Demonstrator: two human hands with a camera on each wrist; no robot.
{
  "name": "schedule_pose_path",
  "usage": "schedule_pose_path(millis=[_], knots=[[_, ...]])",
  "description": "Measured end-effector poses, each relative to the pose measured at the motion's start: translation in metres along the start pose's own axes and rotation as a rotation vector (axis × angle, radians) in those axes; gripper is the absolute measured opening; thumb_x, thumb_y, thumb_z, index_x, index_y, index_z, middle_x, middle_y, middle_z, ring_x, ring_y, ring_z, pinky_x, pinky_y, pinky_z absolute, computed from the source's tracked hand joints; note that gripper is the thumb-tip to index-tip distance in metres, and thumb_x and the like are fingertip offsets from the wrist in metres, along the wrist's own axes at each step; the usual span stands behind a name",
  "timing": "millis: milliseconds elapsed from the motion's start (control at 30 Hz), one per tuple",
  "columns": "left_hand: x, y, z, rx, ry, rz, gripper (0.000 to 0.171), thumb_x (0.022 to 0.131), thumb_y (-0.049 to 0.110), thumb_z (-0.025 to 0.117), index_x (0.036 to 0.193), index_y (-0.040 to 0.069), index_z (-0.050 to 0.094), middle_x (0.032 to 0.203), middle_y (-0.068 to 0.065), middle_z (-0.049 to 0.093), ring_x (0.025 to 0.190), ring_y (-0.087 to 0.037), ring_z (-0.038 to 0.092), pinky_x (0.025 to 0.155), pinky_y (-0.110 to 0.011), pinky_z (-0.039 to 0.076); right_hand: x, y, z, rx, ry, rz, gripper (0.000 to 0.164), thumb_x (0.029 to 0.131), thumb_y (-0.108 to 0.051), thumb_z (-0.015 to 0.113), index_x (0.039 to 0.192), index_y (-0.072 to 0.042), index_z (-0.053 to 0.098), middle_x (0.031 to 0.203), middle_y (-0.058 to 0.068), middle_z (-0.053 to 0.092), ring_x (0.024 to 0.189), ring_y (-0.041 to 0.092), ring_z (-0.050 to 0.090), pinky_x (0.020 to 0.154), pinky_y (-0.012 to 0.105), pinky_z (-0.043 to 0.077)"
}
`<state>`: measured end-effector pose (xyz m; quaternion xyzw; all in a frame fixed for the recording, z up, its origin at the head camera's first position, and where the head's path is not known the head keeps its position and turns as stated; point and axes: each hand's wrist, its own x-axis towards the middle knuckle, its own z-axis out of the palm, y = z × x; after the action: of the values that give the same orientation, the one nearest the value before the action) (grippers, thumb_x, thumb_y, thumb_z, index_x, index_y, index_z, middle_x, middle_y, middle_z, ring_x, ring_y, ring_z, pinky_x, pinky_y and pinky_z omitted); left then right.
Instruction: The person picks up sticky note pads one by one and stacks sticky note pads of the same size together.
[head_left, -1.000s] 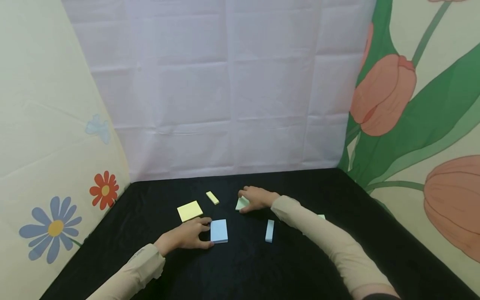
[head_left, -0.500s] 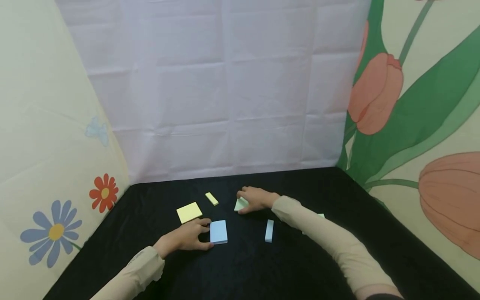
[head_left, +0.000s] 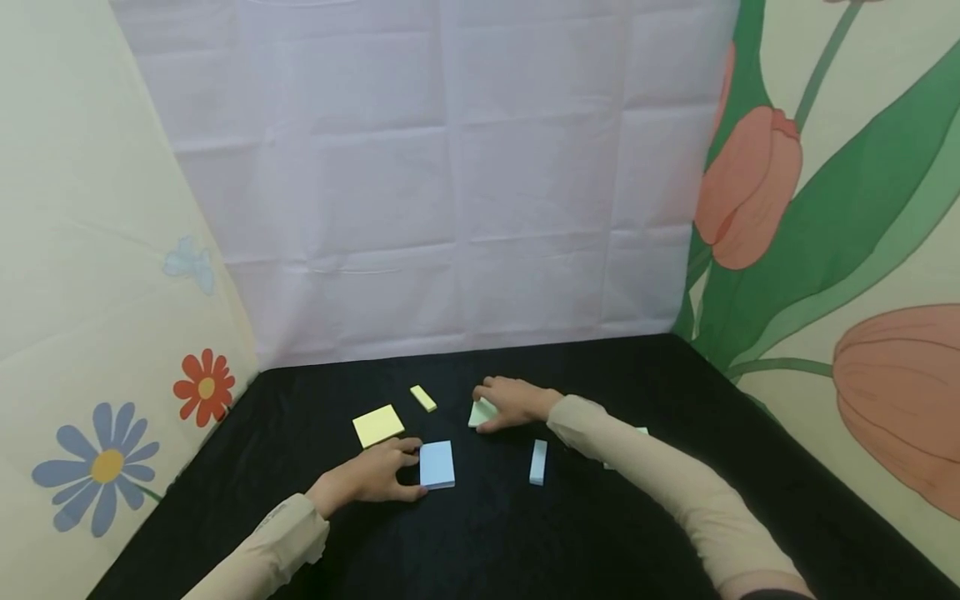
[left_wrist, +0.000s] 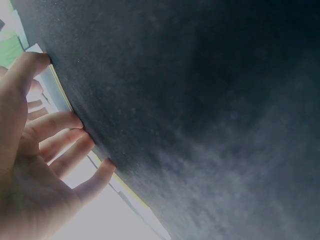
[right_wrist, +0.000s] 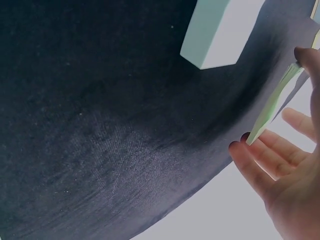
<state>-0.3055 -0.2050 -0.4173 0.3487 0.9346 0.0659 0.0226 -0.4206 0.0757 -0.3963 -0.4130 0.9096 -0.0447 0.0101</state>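
Thumb and forefinger of my left hand [head_left: 371,472] grip the blue sticky note pad [head_left: 437,464] at its two left corners, as it lies flat on the black cloth. The left wrist view shows this pad's edge spanning from thumb to forefinger. Farther back, my right hand [head_left: 517,398] holds a pale green sticky note pad [head_left: 480,412], partly covered by the hand. In the right wrist view, the green pad [right_wrist: 274,107] sits between thumb and fingertips. A yellow sticky note pad [head_left: 378,425] lies just beyond my left fingers.
A narrow yellow pad [head_left: 423,397] lies behind the blue one. To the right is a narrow blue pad [head_left: 537,462], near my right forearm. Another pale green piece [head_left: 642,431] shows partly from behind that sleeve. White cloth [head_left: 465,208] hangs at the table's back edge.
Both hands stay almost still at their pads. The whole head view has shifted slightly.
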Motion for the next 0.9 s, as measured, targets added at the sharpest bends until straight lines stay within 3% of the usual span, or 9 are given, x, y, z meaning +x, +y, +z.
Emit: schedule_pose_path(millis=[900], knots=[[0.001, -0.003, 0.000, -0.006, -0.018, -0.026, 0.060, 0.090, 0.045, 0.069, 0.127, -0.003, 0.065, 0.139, -0.014, 0.054, 0.121, -0.029, 0.054, 0.098, -0.045, 0.046, -0.004, -0.010, -0.003, 0.021, 0.005, -0.059, 0.054, 0.089, -0.052, 0.068, 0.127, -0.016, 0.058, 0.110, -0.001, 0.055, 0.088, 0.011, 0.051, 0.075, 0.029, 0.046]])
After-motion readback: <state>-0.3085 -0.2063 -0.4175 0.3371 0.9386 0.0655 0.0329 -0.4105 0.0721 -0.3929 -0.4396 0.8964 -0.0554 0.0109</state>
